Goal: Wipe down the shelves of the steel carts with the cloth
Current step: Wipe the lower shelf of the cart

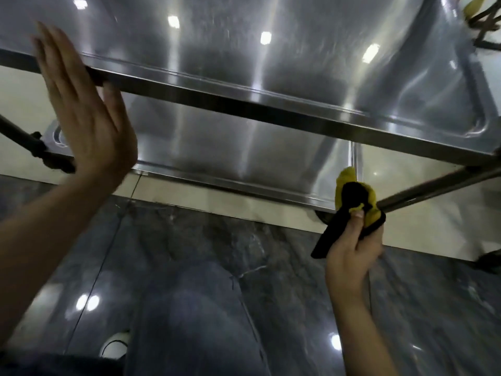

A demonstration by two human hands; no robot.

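Your left hand (86,109) is at the left end of the steel cart (244,109), spread flat with the fingers straight and close together, pointing up over the near edge of the top shelf (217,50). The thumb sits just under that edge; whether the palm actually presses the rail you cannot tell from here. Behind the heel of the hand, a dark cart post runs down toward the left, and part of a round fitting shows beside it.

Moving right, the top shelf fills the upper part of the view, its steel streaked and dotted with reflected ceiling lights. Beneath its near edge lies the lower shelf (244,158), also bare steel, with its own near edge running down toward the right.

At the near right corner of the lower shelf is the cloth (355,202) (yellow on one face, black on the other), bunched up and well apart from your left hand. Your right hand (352,256) grips it from below, thumb curled over the folds, a black flap hanging down to the left of the wrist. The yellow tip of the cloth reaches the corner of the lower shelf, just beside the slanted leg (433,183).

Below everything is the dark marbled floor (217,267), with a pale strip along the cart.
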